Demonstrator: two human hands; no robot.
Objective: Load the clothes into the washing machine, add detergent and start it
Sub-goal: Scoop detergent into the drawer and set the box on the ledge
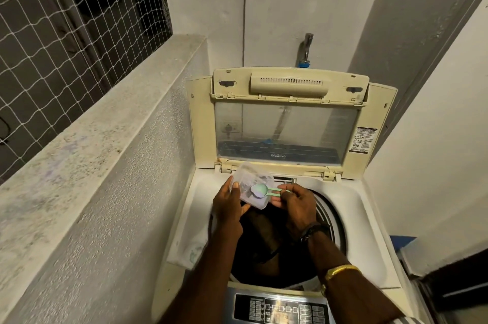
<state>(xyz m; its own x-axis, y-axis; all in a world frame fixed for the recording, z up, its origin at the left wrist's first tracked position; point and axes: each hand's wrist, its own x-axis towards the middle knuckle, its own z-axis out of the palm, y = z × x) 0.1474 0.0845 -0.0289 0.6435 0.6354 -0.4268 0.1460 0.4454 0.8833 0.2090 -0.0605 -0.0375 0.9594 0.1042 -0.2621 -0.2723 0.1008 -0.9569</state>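
A top-loading washing machine [353,207] stands below me with its lid [282,112] raised upright. Dark clothes [266,244] fill the drum. My left hand [228,204] holds a clear plastic detergent tub [247,178], tilted over the drum's far left rim. My right hand [295,202] pinches the handle of a pale green scoop [264,189], whose bowl is inside the tub's mouth. The control panel [280,308] lies at the near edge.
A rough concrete ledge [87,138] with netting above it runs along the left. A water tap [306,50] juts from the back wall behind the lid. A white wall closes the right side, with a dark doorway [459,289] at lower right.
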